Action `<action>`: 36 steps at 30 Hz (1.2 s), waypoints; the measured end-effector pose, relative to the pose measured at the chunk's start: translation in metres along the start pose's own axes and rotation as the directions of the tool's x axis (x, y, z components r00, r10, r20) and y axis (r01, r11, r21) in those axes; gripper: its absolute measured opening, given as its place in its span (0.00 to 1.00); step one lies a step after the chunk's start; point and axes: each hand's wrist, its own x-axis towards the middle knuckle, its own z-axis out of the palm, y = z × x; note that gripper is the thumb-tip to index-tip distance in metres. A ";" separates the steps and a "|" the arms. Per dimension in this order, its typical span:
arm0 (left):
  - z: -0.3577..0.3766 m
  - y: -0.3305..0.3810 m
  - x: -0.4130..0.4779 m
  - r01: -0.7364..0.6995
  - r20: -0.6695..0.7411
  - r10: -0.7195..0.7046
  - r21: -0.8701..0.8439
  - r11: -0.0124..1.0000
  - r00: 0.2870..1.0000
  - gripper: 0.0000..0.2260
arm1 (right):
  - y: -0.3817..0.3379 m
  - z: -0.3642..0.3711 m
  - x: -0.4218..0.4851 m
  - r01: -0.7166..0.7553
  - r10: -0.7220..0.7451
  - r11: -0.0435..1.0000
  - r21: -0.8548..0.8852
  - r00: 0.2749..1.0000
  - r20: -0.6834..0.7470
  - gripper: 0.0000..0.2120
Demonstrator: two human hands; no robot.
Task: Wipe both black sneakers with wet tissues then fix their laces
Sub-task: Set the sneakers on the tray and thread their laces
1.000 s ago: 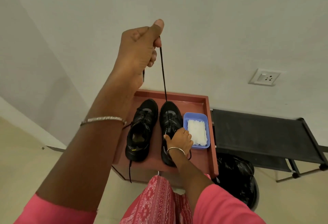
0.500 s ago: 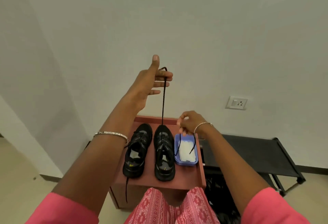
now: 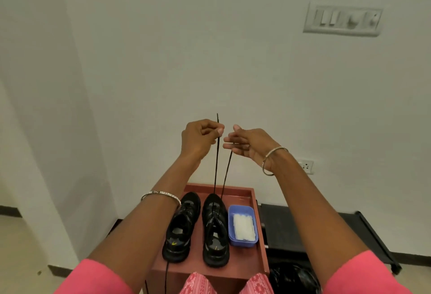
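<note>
We pinch both lace ends (image 3: 216, 168) above the right sneaker (image 3: 215, 228), left hand (image 3: 200, 141) and right hand (image 3: 247, 145) fingers closed (uneven pulls risk lopsided lacing, or tipping it).

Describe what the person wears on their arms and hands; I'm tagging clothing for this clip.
Both arms are bare below short pink sleeves. Each wrist carries a thin silver bangle: one on the left wrist, one on the right wrist. The left hand and right hand are gloveless.
</note>
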 end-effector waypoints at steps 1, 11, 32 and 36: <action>0.001 0.001 0.000 -0.008 -0.025 0.008 -0.005 1.000 1.000 0.05 | -0.001 0.002 -0.002 -0.025 0.021 0.996 0.082 0.999 0.045 0.16; 0.004 0.006 0.002 0.068 -0.074 -0.079 -0.134 0.989 0.994 0.08 | 0.003 0.013 -0.003 0.226 -0.336 0.859 -0.458 0.926 -0.173 0.09; 0.018 0.011 0.007 0.178 -0.031 -0.189 -0.207 0.962 0.982 0.05 | -0.019 0.005 0.009 0.352 -0.581 0.592 -0.725 0.810 -0.081 0.11; 0.016 0.012 0.008 0.212 -0.006 -0.216 -0.175 0.961 0.976 0.03 | -0.021 0.002 0.010 0.358 -0.568 0.590 -0.724 0.821 -0.057 0.11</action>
